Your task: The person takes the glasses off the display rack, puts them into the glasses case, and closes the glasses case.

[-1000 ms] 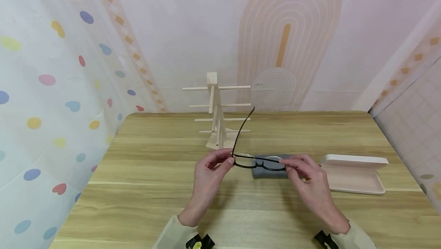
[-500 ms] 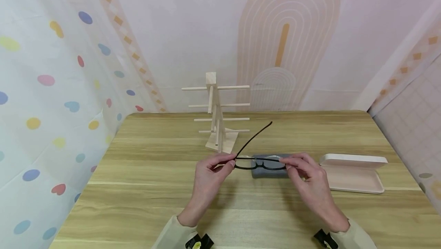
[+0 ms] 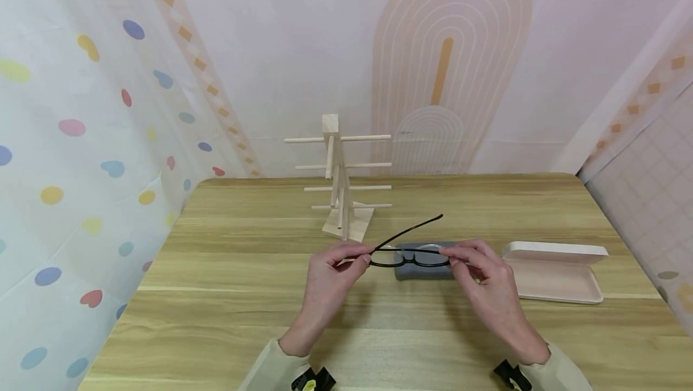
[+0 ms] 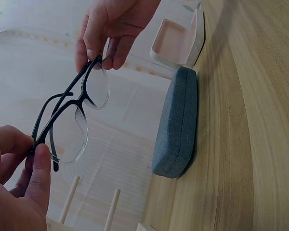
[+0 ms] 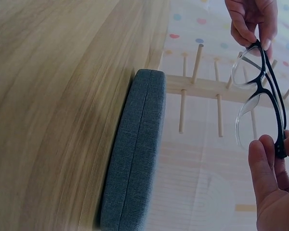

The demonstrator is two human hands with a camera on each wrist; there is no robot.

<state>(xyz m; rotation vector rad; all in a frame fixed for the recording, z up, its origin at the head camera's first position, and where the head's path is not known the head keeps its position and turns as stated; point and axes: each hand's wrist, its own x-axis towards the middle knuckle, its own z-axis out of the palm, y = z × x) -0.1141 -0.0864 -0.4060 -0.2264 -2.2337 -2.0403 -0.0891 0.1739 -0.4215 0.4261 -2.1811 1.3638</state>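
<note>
A pair of black-framed glasses (image 3: 409,260) with clear lower rims is held level above the table. My left hand (image 3: 330,280) pinches its left corner at the hinge between thumb and fingers. My right hand (image 3: 487,280) pinches the right corner the same way. The left temple slants inward behind the lenses, while the other lies folded along the frame, as the left wrist view shows around the glasses (image 4: 77,102). A blue-grey fabric glasses case (image 3: 402,274), closed, lies on the table and is partly covered by the glasses and right hand in the head view.
Behind the left hand stands a wooden rack (image 3: 338,159) with several pegs sticking out. To the right lies an open white glasses case (image 3: 557,283) with a pinkish inside. A patterned curtain (image 3: 281,66) hangs past the back edge of the wooden table (image 3: 227,295).
The left temple has swung from nearly upright down and to the right, towards the lenses. Both hands stay almost in place, still pinching the glasses.
</note>
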